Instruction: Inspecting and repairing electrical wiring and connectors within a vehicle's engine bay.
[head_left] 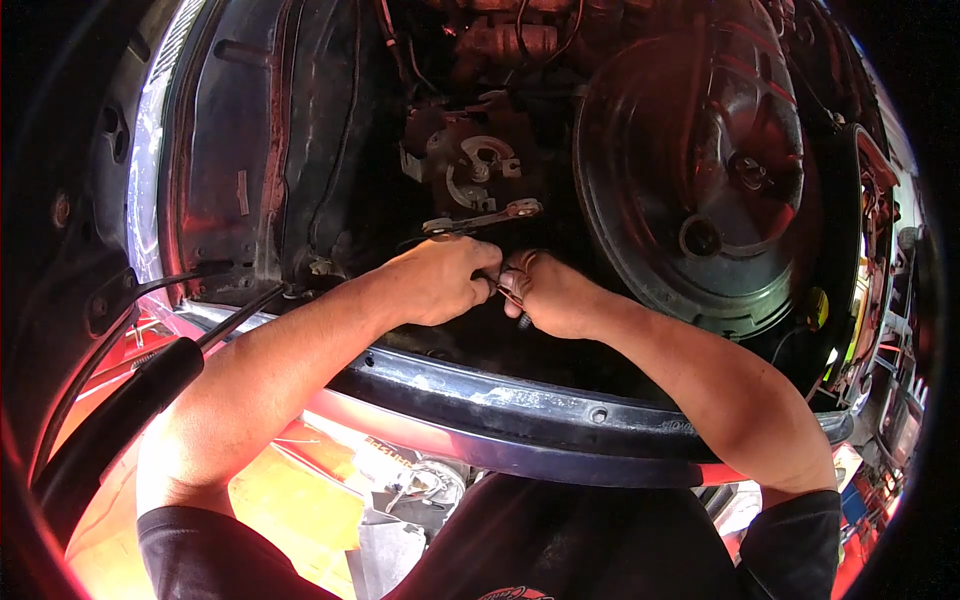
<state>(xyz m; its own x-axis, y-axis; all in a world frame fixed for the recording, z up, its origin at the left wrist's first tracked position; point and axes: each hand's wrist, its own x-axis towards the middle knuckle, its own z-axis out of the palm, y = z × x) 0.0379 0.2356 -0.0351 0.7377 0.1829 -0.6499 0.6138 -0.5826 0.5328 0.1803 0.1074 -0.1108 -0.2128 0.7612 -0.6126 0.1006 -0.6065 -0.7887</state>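
1. Black metal is surrounding the work: both hands are meeting over the dark hollow of the car, just inside its near rim (480, 385).
2. R hand (548, 290) is pinching a thin wire (511, 294) b/w thumb & fingers; a dark ribbed end (524, 321) is poking out below. If these are one piece, I can't tell.
3. L hand (445, 278) is curling its fingers right beside the wire; can't tell if it's gripping too, b/c the fingers are hiding the contact.
4. Beyond the hands, a metal bar (485, 215) is lying near; a big round cover (690, 180) is sitting to the right.
5. Poss. trouble, I am judging: w/ a loose pinch, the wire could be slipping down into the dark.
6. Also, pulling too strongly could be breaking it, & weak light could be causing a wrong grip.
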